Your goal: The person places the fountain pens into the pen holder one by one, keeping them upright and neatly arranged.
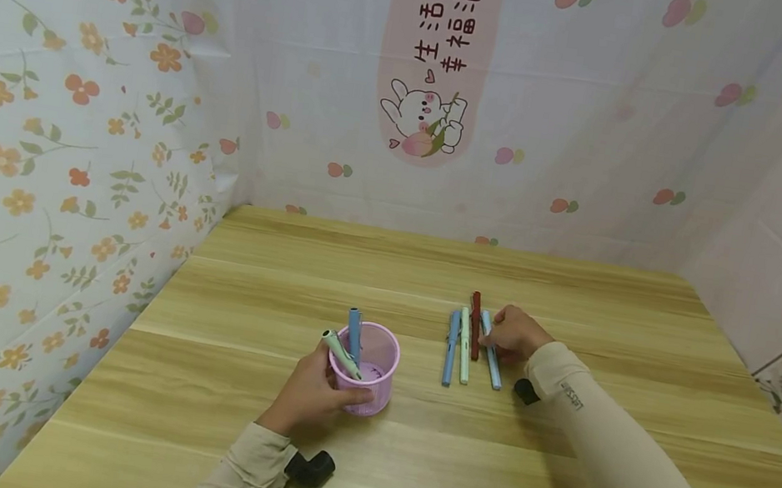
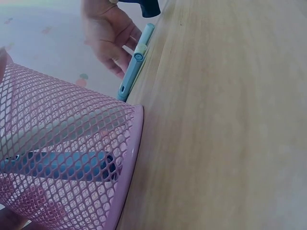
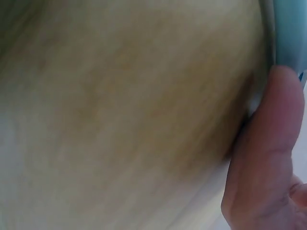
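- Pink mesh cup: stands upright on the wooden table; serves as reference for all positions, as seen from the head camera.
- Left hand: grips the left and near sides of the cup, thumb along the near wall.
- Cup contents: one blue pen and one green pen, the latter leaning on the left rim.
- Loose pens: lie side by side on the table, right of the cup and apart from it. Order outward from the cup: second blue pen, pale green pen, dark red pen, light blue pen.
- Right hand: positioned right of the cup; thumb and curled fingers pinch the light blue pen, grip nearly closed.
- Patterned curtain: hangs behind the cup, beyond the table's far edge.
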Demonstrator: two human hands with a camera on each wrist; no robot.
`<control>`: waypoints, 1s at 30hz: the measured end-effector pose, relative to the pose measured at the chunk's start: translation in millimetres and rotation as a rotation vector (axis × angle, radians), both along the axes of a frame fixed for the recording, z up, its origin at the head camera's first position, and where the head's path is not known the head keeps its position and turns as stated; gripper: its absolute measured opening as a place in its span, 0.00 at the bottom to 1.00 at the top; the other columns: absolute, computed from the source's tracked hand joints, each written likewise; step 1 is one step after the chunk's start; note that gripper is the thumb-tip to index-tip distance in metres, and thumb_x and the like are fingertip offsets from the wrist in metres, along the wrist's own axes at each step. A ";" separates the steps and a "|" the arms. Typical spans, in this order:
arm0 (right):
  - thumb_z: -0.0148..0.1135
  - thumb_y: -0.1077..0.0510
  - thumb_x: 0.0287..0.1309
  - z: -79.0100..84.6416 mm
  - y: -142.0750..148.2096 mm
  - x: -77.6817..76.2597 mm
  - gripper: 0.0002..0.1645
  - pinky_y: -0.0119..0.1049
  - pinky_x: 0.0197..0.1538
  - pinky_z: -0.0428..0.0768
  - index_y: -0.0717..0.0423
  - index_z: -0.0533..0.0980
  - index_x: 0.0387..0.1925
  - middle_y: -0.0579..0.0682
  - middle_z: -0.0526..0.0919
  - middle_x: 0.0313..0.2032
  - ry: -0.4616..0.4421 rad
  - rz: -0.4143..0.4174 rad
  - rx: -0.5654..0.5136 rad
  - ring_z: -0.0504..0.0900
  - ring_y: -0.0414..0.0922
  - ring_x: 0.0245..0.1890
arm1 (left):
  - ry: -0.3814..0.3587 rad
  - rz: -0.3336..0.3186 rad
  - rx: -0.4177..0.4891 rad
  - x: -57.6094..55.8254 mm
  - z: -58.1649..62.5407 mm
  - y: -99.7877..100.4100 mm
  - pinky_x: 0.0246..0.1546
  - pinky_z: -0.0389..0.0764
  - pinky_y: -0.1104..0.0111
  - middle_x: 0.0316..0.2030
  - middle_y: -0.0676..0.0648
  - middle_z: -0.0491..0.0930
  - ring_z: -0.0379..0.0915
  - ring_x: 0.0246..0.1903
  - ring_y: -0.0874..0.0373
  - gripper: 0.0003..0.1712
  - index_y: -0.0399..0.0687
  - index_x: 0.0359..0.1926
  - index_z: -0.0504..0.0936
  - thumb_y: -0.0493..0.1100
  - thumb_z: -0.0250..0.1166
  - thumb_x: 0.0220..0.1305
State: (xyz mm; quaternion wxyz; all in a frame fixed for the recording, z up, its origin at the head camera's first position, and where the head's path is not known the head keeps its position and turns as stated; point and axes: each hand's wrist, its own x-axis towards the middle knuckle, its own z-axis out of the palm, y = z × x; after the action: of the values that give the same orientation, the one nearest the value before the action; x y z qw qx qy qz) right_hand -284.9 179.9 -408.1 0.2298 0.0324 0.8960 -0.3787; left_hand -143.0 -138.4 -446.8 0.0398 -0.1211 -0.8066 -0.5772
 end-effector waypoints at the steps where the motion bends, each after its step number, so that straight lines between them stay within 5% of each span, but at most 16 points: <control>1: 0.66 0.63 0.57 0.0 -0.1 -0.2 0.30 0.36 0.30 0.82 0.67 0.60 0.54 0.57 0.72 0.34 -0.002 0.002 0.005 0.74 0.45 0.29 | 0.000 -0.002 0.002 -0.1 0.0 -0.1 0.51 0.78 0.57 0.49 0.38 0.79 0.77 0.49 0.47 0.49 0.35 0.63 0.65 0.38 0.81 0.42; 9: 0.66 0.66 0.56 -1.2 0.1 -1.1 0.35 0.35 0.32 0.83 0.70 0.58 0.60 0.59 0.74 0.36 0.002 0.037 0.033 0.76 0.47 0.30 | 0.006 0.001 -0.004 -0.1 -0.9 -0.9 0.51 0.78 0.58 0.50 0.39 0.78 0.76 0.50 0.47 0.49 0.35 0.63 0.65 0.38 0.81 0.41; 20: 0.62 0.68 0.55 -0.2 2.0 -1.7 0.37 0.37 0.31 0.83 0.70 0.55 0.62 0.63 0.72 0.43 -0.009 -0.008 -0.057 0.77 0.48 0.31 | -0.016 0.009 0.014 0.3 1.8 -0.2 0.53 0.77 0.57 0.50 0.38 0.78 0.76 0.50 0.48 0.49 0.37 0.64 0.66 0.38 0.81 0.41; 30: 0.60 0.71 0.53 3.0 3.2 3.4 0.49 0.41 0.34 0.83 0.59 0.47 0.72 0.63 0.70 0.44 -0.010 -0.010 -0.157 0.75 0.49 0.32 | -0.021 0.005 0.013 1.9 0.7 -0.6 0.53 0.78 0.57 0.51 0.39 0.78 0.76 0.50 0.48 0.49 0.37 0.64 0.66 0.38 0.81 0.42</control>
State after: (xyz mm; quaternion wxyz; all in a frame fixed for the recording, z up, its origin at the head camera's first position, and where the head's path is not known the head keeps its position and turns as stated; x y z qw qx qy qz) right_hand -281.5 183.0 -405.1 0.2341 0.0209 0.8622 -0.4487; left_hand -141.1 -139.0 -446.1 0.0336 -0.1129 -0.8033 -0.5838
